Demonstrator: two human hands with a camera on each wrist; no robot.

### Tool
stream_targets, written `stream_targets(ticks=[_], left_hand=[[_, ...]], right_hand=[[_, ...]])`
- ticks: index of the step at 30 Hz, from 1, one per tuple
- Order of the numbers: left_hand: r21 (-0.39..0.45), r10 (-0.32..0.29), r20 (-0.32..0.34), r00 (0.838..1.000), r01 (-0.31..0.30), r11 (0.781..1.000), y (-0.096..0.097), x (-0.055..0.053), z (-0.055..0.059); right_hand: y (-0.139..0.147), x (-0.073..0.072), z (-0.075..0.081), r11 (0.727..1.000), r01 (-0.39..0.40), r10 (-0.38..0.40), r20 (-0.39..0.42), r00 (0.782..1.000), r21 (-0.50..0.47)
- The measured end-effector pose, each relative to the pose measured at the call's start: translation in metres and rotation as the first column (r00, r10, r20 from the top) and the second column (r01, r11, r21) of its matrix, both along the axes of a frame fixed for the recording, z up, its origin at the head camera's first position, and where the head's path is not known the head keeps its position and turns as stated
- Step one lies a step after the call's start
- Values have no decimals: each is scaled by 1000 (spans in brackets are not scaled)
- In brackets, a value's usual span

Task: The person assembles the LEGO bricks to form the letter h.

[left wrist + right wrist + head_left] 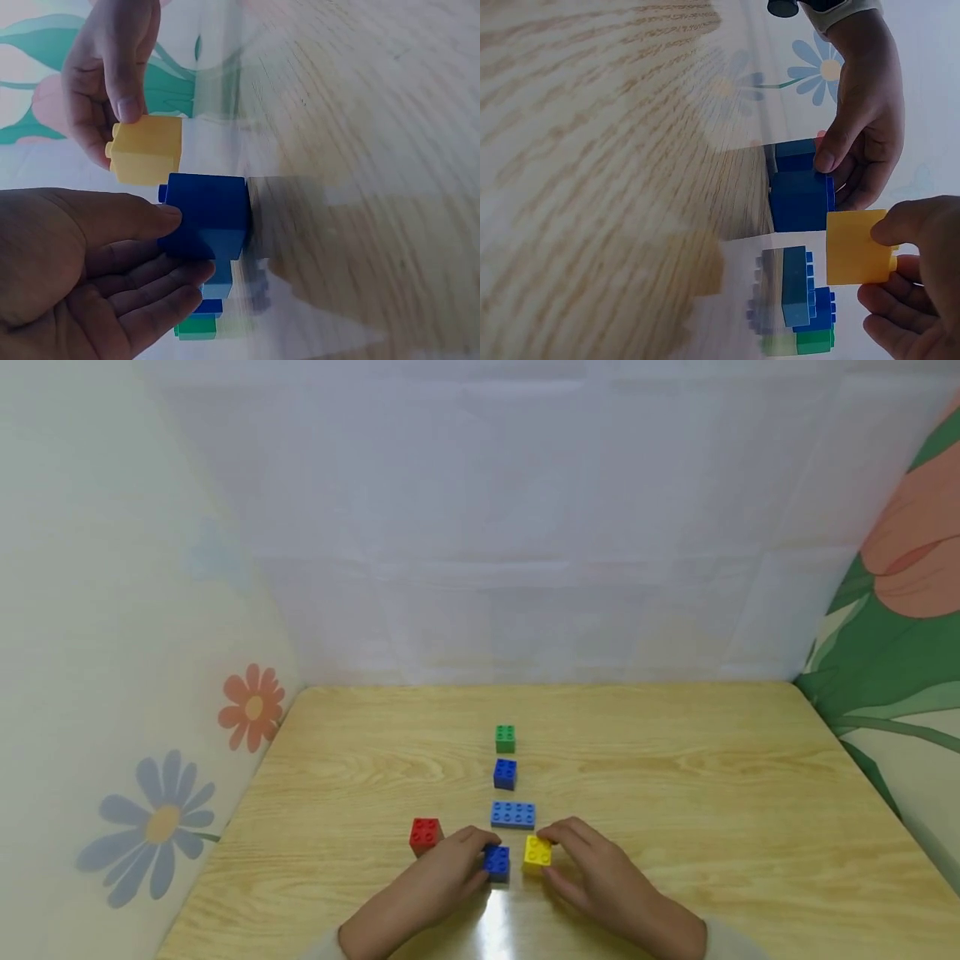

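My left hand [452, 870] pinches a dark blue toy building block [497, 863] between thumb and fingers; the block stands on the table with its studs up. To its right, my right hand [592, 875] holds a yellow block [537, 853] between thumb and fingers. Both wrist views show this yellow block [855, 247] raised off the tabletop, close to the blue block [799, 201] but a little higher. Just beyond the hands lies a longer, lighter blue block [513, 814]. A red block [426, 834] is left of my left hand, which partly hides it.
Farther back, a second dark blue block [505, 774] and a green block [505, 739] stand in line behind the light blue one. All are on a wood-grain table [675, 760]. A white sheet [525, 543] hangs behind; flower-patterned walls [161, 827] flank both sides.
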State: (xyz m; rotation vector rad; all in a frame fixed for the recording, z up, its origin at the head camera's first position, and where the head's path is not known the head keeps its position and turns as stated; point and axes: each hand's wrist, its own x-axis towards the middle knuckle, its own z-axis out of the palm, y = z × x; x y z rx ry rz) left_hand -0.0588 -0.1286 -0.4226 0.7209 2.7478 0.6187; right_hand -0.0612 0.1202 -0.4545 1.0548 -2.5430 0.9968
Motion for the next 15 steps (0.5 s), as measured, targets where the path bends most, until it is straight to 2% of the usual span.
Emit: stream_targets(ticks=[10, 15], left_hand=[[52, -3, -2, 1000, 3, 999, 6, -6, -8], [71, 3, 35, 999, -6, 997, 8, -11, -11]], right_hand=[[2, 0, 0, 1000, 6, -6, -26, 1000, -20], [2, -1, 1, 1000, 16, -16, -4, 1000, -26]])
